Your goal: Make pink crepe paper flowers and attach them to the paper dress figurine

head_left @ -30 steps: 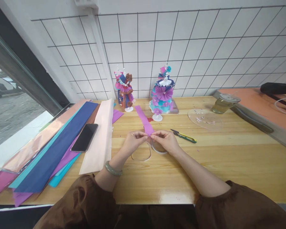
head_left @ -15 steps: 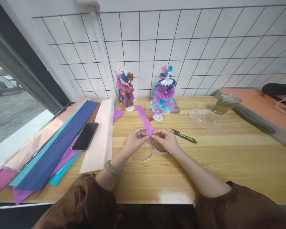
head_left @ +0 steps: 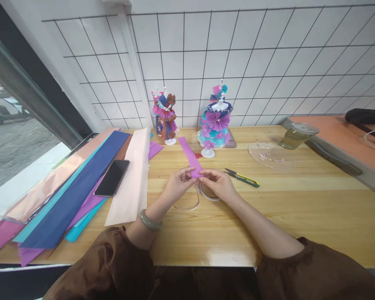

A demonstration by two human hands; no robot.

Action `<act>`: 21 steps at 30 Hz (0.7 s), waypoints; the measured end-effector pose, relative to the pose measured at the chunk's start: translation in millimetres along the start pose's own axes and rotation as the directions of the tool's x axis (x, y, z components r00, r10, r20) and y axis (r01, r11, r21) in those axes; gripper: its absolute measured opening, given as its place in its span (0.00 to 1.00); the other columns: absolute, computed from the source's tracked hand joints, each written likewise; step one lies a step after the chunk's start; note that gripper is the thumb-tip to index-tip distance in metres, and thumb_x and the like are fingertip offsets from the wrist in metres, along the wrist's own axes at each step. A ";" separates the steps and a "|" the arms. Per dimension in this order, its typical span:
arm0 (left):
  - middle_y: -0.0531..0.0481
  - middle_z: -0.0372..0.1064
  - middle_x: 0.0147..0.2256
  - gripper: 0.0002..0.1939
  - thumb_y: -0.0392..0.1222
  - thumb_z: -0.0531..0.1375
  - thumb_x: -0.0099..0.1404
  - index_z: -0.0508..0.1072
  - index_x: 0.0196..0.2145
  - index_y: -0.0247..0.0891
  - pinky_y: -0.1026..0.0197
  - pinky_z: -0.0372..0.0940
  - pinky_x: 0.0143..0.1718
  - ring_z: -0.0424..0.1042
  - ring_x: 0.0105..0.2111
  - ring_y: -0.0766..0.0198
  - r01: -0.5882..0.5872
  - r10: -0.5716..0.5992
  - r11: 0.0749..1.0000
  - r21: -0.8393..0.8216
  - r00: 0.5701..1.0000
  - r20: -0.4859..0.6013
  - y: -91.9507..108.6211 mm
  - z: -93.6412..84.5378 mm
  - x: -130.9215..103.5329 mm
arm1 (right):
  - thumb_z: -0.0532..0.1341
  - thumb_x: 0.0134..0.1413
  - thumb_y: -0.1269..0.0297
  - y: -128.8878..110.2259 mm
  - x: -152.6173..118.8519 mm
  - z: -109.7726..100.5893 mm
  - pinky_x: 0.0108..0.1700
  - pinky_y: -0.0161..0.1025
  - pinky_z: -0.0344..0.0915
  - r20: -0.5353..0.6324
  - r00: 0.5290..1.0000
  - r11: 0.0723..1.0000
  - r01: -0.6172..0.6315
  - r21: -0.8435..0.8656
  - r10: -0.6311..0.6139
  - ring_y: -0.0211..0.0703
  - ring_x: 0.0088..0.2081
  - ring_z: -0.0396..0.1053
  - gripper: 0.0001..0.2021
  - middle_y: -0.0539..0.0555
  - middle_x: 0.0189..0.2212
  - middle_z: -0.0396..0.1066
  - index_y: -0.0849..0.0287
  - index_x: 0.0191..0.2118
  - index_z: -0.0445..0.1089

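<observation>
Head view: I see left hand point(head_left: 177, 183) and right hand point(head_left: 221, 184) pinching purple strip point(head_left: 188, 152) at its near end, probably to steady it.

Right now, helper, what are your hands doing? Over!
Left hand and right hand pinching purple paper strip at its near end. White tape roll close beneath right hand. Snips lying to the right. Over.

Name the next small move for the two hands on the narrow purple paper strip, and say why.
Probably a small fold: the left hand could steady the near end of the narrow purple paper strip while the right hand tucks it. Both hands' fingertips pinch that end, close together, while the far end extends free.
</observation>
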State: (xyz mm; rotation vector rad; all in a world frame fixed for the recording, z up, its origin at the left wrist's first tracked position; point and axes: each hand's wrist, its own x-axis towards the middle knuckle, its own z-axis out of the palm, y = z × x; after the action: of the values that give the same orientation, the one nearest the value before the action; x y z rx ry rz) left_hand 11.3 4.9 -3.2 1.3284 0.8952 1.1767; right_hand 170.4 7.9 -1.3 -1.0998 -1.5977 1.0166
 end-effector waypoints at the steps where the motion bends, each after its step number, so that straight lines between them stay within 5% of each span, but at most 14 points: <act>1: 0.49 0.71 0.32 0.21 0.41 0.62 0.49 0.69 0.42 0.34 0.61 0.64 0.38 0.70 0.32 0.67 -0.006 0.006 1.000 0.014 1.000 0.003 0.6 0.1 -0.3 | 0.62 0.42 0.60 -0.6 -0.2 -0.6 0.37 0.41 0.66 -0.008 1.000 0.999 0.021 -0.027 -0.021 0.44 0.34 0.70 0.13 0.55 0.33 0.73 0.60 0.36 0.71; 10: 0.46 0.74 0.34 0.11 0.41 0.61 0.51 0.75 0.33 0.34 0.60 0.65 0.39 0.71 0.35 0.61 -0.024 0.030 0.980 0.199 0.999 -0.024 16.9 1.5 -5.6 | 0.59 0.48 0.63 -4.8 -1.3 -5.0 0.41 0.41 0.64 0.029 0.967 0.946 0.255 -0.198 -0.255 0.44 0.37 0.69 0.09 0.54 0.33 0.72 0.54 0.36 0.73; 21: 0.47 0.73 0.30 0.09 0.41 0.61 0.51 0.73 0.30 0.33 0.62 0.65 0.37 0.70 0.31 0.64 -0.021 0.029 0.983 0.180 0.999 -0.043 3.5 -2.1 -2.4 | 0.57 0.50 0.65 -2.2 -0.7 -6.1 0.41 0.42 0.63 0.054 0.948 0.916 0.318 -0.245 -0.314 0.44 0.36 0.69 0.07 0.54 0.31 0.71 0.55 0.32 0.73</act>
State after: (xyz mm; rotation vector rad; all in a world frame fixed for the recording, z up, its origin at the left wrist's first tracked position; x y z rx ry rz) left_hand 8.3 2.6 -0.3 1.4662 1.0407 1.1714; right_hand 176.0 7.4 2.1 -0.9561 -1.8806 0.6196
